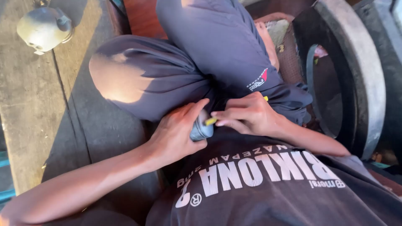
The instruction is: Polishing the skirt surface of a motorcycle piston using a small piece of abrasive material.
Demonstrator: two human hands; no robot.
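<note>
Small grey cylindrical part (202,130) sits in the person's lap, against the crossed legs in dark grey trousers (167,79), just above the hem of the dark printed T-shirt (268,184). Its material cannot be told; only one rounded end shows.

Left hand (176,136): fingers curled around the cylinder, thumb extended along its upper side. Firm wrap, part braced against the trouser leg.

Right hand (249,115): fingers pinched on a thin yellow-handled tool (210,121). One yellow end points at the cylinder's exposed end; a second bit of yellow shows behind the knuckles. Whether the tip touches the part cannot be told.

Judgement: step in hand appears to be working the tool into or against the end of the cylinder while the other hand steadies it. Next move would call for keeping the part from rotating and aligning the tip squarely, since the contact point is largely hidden by the fingers.

Surroundings: worn wooden plank surface (37,113) to the left, with a dull rounded metal housing (44,27) resting on it, well apart. A large dark round rimmed object (364,71) stands to the right.
</note>
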